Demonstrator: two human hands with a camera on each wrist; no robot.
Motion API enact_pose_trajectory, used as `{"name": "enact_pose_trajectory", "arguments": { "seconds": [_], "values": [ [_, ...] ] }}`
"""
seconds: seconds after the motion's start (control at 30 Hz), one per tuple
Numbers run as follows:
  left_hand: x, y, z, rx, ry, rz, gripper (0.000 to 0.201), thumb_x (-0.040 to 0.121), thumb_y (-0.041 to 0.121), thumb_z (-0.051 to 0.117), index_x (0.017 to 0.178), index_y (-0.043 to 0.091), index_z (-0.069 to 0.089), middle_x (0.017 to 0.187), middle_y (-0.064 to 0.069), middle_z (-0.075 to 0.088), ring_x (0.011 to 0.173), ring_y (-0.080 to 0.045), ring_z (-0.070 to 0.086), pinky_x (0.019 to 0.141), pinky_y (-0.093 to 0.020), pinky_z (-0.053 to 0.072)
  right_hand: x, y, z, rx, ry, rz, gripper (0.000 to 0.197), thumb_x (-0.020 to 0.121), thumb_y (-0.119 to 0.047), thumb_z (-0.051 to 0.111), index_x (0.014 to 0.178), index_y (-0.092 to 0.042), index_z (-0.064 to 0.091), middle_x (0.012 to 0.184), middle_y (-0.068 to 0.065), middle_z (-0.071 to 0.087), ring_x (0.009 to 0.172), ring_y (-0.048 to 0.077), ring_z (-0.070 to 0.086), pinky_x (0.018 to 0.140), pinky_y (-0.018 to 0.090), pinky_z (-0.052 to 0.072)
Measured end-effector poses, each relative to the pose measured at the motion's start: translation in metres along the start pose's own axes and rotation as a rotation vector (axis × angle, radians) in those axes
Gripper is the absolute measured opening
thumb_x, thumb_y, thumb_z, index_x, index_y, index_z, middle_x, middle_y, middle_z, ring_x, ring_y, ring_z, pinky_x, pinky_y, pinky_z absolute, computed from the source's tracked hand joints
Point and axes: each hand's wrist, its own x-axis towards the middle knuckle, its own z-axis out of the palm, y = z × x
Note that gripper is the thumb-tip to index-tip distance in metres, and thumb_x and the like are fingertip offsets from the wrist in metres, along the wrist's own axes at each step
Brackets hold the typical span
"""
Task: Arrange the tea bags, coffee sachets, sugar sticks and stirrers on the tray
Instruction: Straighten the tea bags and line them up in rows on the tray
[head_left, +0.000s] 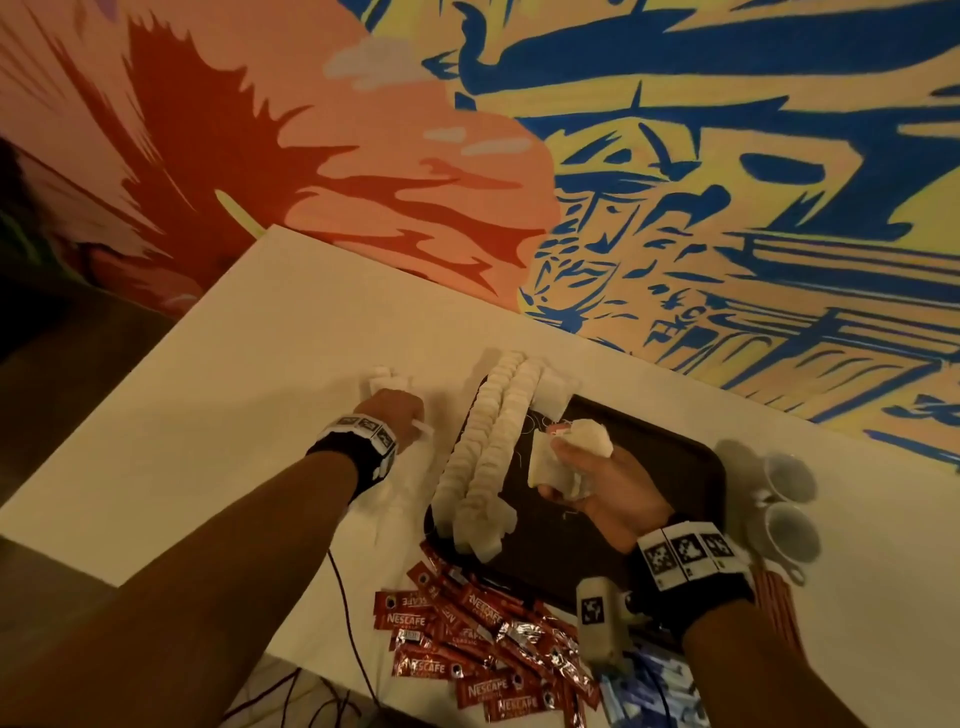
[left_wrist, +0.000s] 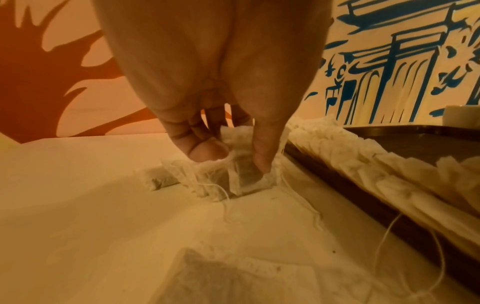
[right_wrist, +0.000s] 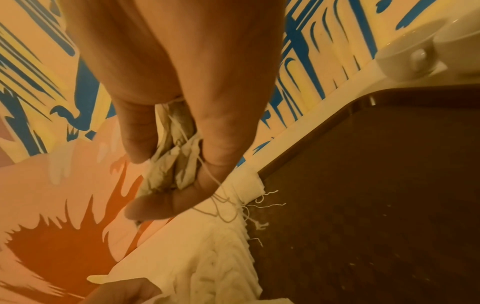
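A dark tray (head_left: 670, 467) lies on the white table (head_left: 270, 332). Two long rows of white tea bags (head_left: 493, 441) run along the tray's left side. My right hand (head_left: 582, 478) hovers over the tray and grips a bunch of tea bags (right_wrist: 171, 162) between thumb and fingers. My left hand (head_left: 400, 410) is down on the table left of the tray, pinching loose tea bags (left_wrist: 239, 174) from a small pile. Red coffee sachets (head_left: 467, 639) lie heaped at the table's near edge, with blue-and-white sugar sticks (head_left: 649, 691) to their right.
Two white cups (head_left: 789, 499) stand right of the tray. Red stirrers (head_left: 774, 608) lie beside my right wrist. A painted wall (head_left: 675, 156) rises directly behind the table. A thin cable (head_left: 348, 623) hangs over the near edge. Another tea bag (left_wrist: 207, 273) lies close under my left wrist.
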Motion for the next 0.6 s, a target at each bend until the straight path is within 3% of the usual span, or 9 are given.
{"name": "enact_pose_trajectory", "arguments": {
  "seconds": [0.07,0.13,0.33,0.43,0.6],
  "values": [
    [-0.007,-0.005,0.000,-0.035,0.033,-0.014,0.009,0.093,0.032,0.061,0.097,0.025,0.064,0.110,-0.002,0.065,0.100,-0.023,0.058,0.086,-0.036,0.052,-0.005,0.008,-0.006,-0.011,0.037,0.014,0.026,0.090,-0.013,0.074,0.115,-0.010,0.070,0.125,0.020,0.066,0.115,0.041,0.064,0.068,0.039,0.059],
    [-0.019,-0.006,-0.005,-0.068,0.072,-0.025,0.016,0.095,0.037,0.058,0.103,0.024,0.064,0.109,0.001,0.061,0.095,-0.021,0.056,0.080,-0.030,0.047,-0.013,0.013,-0.011,0.003,0.062,0.018,0.020,0.091,-0.013,0.073,0.110,-0.010,0.072,0.126,0.022,0.065,0.115,0.043,0.063,0.068,0.040,0.060],
    [-0.051,0.005,-0.050,-0.184,0.191,0.022,0.021,0.099,0.033,0.052,0.107,0.020,0.067,0.113,-0.003,0.068,0.101,-0.027,0.061,0.079,-0.031,0.042,-0.040,0.005,-0.029,0.177,0.044,0.024,0.015,0.096,-0.009,0.061,0.108,-0.011,0.068,0.122,0.022,0.061,0.107,0.039,0.063,0.080,0.047,0.056],
    [-0.056,0.028,-0.078,-0.302,0.263,0.127,0.018,0.099,0.027,0.057,0.107,0.017,0.070,0.109,-0.005,0.070,0.097,-0.026,0.061,0.075,-0.029,0.037,-0.050,0.001,-0.039,0.251,0.055,-0.002,0.017,0.098,-0.004,0.052,0.107,-0.011,0.065,0.121,0.020,0.059,0.106,0.038,0.061,0.083,0.047,0.054],
    [-0.031,0.089,-0.097,-0.337,0.249,0.308,0.021,0.099,0.020,0.057,0.114,0.014,0.070,0.113,-0.005,0.069,0.099,-0.021,0.060,0.077,-0.024,0.034,-0.045,0.006,-0.059,0.244,0.140,-0.006,0.024,0.097,-0.005,0.057,0.120,-0.007,0.064,0.133,0.022,0.054,0.117,0.042,0.058,0.067,0.040,0.063]
  ]
}}
